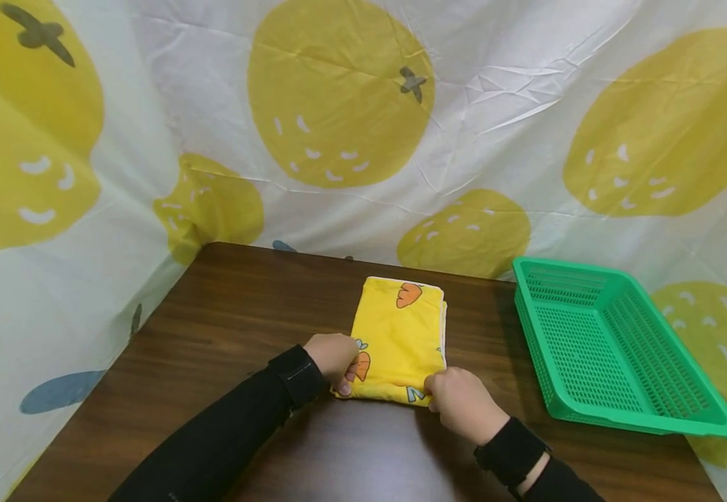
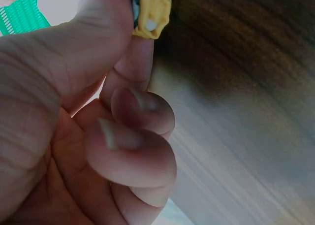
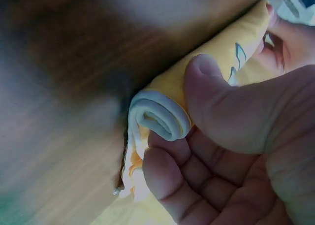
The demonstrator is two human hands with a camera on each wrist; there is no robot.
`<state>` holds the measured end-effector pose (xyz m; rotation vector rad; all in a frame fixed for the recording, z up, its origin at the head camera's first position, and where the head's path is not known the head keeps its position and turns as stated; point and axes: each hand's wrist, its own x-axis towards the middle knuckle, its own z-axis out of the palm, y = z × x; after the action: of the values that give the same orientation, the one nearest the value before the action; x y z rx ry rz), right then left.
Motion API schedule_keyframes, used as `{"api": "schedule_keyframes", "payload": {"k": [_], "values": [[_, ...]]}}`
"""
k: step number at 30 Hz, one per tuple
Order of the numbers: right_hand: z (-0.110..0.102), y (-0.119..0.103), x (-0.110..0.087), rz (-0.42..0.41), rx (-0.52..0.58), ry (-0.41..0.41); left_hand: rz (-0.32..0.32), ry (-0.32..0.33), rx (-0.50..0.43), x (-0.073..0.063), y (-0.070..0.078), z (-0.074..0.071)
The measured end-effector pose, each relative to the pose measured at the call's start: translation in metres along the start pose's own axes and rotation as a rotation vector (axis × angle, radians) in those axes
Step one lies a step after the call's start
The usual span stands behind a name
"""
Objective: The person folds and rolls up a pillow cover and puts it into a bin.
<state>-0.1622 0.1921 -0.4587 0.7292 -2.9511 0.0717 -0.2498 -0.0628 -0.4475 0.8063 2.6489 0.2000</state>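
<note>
A yellow cloth (image 1: pixel 398 328) with a carrot print and pale edging lies folded on the table. Its near edge is rolled up, and the coiled end of the roll (image 3: pixel 160 116) shows in the right wrist view. At the near left corner my left hand (image 1: pixel 333 357) pinches one end of that roll between thumb and fingers. My right hand (image 1: pixel 464 404) grips the other end at the near right corner, thumb (image 3: pixel 209 82) on top and fingers curled beneath. In the left wrist view only a small yellow tip of the cloth (image 2: pixel 156 13) shows past the thumb.
To the right on the brown wooden table (image 1: pixel 250 300) stands a green plastic basket (image 1: pixel 596 355) with nothing in it. A white curtain (image 1: pixel 501 125) printed with big yellow fruit hangs behind the table and along its sides.
</note>
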Motion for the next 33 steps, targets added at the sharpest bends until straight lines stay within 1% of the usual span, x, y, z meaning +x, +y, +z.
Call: {"api": "schedule_keyframes", "payload": {"k": [4,6,11,14,15,17,19,20,23,25,26,27,28,29,33], "values": [[-0.002,0.007,0.011,0.016,0.053,-0.087,-0.002,0.004,-0.007,-0.002,0.0,0.0],[-0.004,0.011,0.017,0.036,0.106,-0.141,-0.002,-0.002,-0.015,-0.002,0.0,0.0],[-0.009,0.019,0.031,0.137,0.253,-0.302,-0.006,-0.008,-0.031,-0.005,0.001,-0.002],[-0.013,0.023,0.038,0.189,0.305,-0.372,-0.015,0.016,-0.032,-0.007,0.001,0.0],[-0.014,0.024,0.039,0.199,0.315,-0.385,-0.01,0.037,-0.022,-0.008,0.002,0.002],[-0.016,0.025,0.042,0.216,0.328,-0.403,0.011,0.098,0.034,-0.009,0.002,0.008],[-0.015,0.026,0.043,0.223,0.335,-0.407,0.036,0.181,0.123,-0.011,0.005,0.015],[-0.015,0.027,0.043,0.225,0.337,-0.405,0.047,0.234,0.177,-0.013,0.007,0.019],[-0.011,0.029,0.044,0.227,0.331,-0.391,0.081,0.429,0.326,-0.02,0.015,0.03],[-0.009,0.031,0.043,0.225,0.31,-0.376,0.087,0.539,0.407,-0.025,0.02,0.039],[-0.008,0.032,0.044,0.225,0.303,-0.372,0.091,0.578,0.435,-0.027,0.023,0.042],[-0.008,0.032,0.043,0.227,0.299,-0.369,0.094,0.61,0.463,-0.029,0.024,0.046],[-0.008,0.033,0.043,0.227,0.3,-0.368,0.093,0.628,0.489,-0.031,0.025,0.05],[-0.009,0.034,0.043,0.229,0.305,-0.368,0.087,0.632,0.512,-0.032,0.026,0.053],[-0.01,0.037,0.044,0.247,0.379,-0.387,0.087,0.626,0.5,-0.037,0.027,0.055]]}}
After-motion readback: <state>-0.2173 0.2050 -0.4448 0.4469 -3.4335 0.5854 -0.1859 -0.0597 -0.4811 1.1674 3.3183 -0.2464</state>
